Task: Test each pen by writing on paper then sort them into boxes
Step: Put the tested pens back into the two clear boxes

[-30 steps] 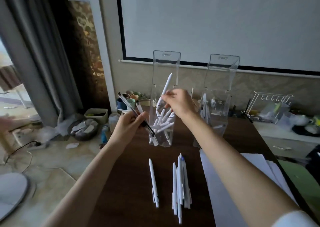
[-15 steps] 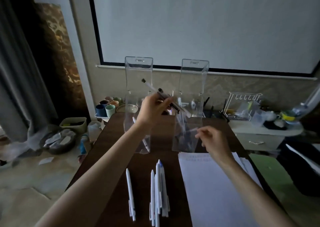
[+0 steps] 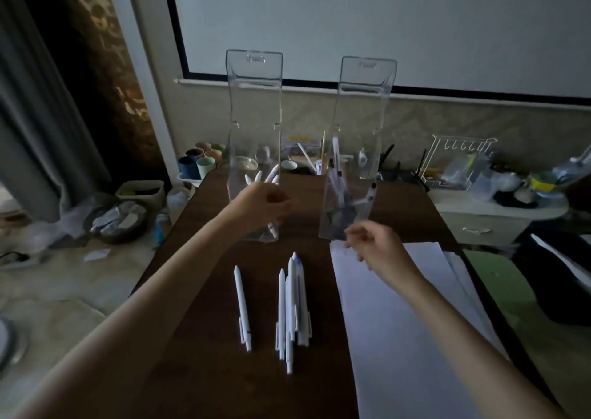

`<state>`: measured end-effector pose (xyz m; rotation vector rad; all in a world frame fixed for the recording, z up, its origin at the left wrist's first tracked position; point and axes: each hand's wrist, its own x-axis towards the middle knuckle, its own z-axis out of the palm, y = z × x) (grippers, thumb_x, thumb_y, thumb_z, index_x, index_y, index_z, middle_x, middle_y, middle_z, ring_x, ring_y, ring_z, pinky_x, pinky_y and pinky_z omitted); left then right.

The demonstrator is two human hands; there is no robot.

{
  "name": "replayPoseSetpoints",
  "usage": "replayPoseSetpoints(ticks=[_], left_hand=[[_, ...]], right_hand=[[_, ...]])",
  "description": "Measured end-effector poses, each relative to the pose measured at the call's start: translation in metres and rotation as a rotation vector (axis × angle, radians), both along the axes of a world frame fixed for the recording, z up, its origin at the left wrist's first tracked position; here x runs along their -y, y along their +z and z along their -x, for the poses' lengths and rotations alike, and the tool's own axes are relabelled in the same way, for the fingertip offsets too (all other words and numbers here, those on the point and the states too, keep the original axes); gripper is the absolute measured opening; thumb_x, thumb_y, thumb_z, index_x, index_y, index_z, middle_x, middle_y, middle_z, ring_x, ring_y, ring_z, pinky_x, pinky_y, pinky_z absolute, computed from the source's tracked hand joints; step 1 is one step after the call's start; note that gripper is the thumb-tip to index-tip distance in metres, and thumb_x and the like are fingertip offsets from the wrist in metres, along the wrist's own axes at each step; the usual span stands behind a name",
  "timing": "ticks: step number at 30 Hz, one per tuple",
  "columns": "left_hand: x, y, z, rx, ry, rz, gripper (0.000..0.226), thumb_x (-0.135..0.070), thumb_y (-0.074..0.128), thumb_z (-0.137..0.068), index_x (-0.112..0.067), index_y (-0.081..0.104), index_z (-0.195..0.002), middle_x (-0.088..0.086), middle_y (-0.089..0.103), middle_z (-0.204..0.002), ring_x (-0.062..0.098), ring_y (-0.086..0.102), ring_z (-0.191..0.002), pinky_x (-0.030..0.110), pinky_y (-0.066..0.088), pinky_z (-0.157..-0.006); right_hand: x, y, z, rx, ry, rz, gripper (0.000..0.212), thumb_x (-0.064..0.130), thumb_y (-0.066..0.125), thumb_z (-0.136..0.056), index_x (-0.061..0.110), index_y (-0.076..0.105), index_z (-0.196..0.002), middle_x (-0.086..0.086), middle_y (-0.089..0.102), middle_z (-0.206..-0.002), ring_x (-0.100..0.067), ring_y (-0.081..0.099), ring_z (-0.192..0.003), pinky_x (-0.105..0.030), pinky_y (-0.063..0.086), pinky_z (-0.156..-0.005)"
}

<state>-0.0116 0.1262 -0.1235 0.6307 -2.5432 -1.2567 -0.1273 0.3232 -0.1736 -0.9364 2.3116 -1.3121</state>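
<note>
Two tall clear boxes stand at the far end of the dark wooden table (image 3: 198,354). The left box (image 3: 252,114) holds several white pens (image 3: 259,177). The right box (image 3: 364,105) holds a few pens, among them a dark one (image 3: 372,191) along its right side. My left hand (image 3: 259,209) hovers in front of the left box with loosely curled fingers, holding nothing I can see. My right hand (image 3: 375,244) hangs relaxed over the top of the white paper (image 3: 399,322), at the right box's base. A single white pen (image 3: 242,306) and a bunch of white pens (image 3: 292,306) lie near me.
Coloured cups (image 3: 198,162) stand behind the table's far left corner. A white wire rack (image 3: 457,159) and clutter sit on a side unit at the right. Bins and bowls (image 3: 128,217) lie on the floor at the left. A projector screen hangs behind.
My left hand held a black pen up toward the right box; now it is lower, in front of the left box, without the pen. My right hand stayed near the paper's top.
</note>
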Motion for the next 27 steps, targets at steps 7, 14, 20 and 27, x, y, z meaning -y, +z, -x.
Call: replayPoseSetpoints(ticks=[7,14,20,27], left_hand=[[-0.011,-0.081,-0.086,0.258,0.385,0.165,0.049,-0.065,0.06,-0.074,-0.018,0.052,-0.087,-0.005,0.055,-0.086,0.012,0.055,-0.075,0.029,0.045,-0.063],[-0.03,-0.102,-0.083,0.484,0.314,0.291,0.072,-0.08,0.047,-0.069,-0.014,0.053,-0.099,-0.001,0.053,-0.099,0.015,0.055,-0.085,0.028,0.045,-0.066],[-0.046,-0.103,-0.071,0.441,0.297,0.273,0.066,-0.079,0.05,-0.068,-0.018,0.052,-0.091,-0.005,0.053,-0.091,0.011,0.054,-0.079,0.026,0.043,-0.062],[-0.064,-0.096,-0.063,0.486,0.25,0.307,0.083,-0.08,0.05,-0.066,-0.01,0.047,-0.111,0.002,0.052,-0.108,0.015,0.056,-0.086,0.024,0.043,-0.062]], right_hand=[[0.024,-0.023,-0.044,-0.029,0.131,-0.391,0.045,0.06,0.058,-0.081,0.016,0.061,-0.086,0.002,0.058,-0.073,-0.014,0.057,-0.07,-0.03,0.043,-0.064],[0.046,-0.034,-0.071,-0.098,0.088,-0.573,0.037,0.052,0.064,-0.08,0.02,0.048,-0.071,0.005,0.05,-0.067,-0.013,0.054,-0.065,-0.027,0.039,-0.058],[0.049,-0.036,-0.061,0.163,0.129,-0.441,0.038,0.045,0.066,-0.083,0.013,0.052,-0.068,0.002,0.04,-0.056,-0.009,0.041,-0.049,-0.023,0.032,-0.052],[0.025,-0.036,-0.045,0.453,0.093,-0.212,0.03,0.037,0.056,-0.093,0.017,0.057,-0.07,0.002,0.044,-0.059,-0.006,0.036,-0.042,-0.017,0.029,-0.041]])
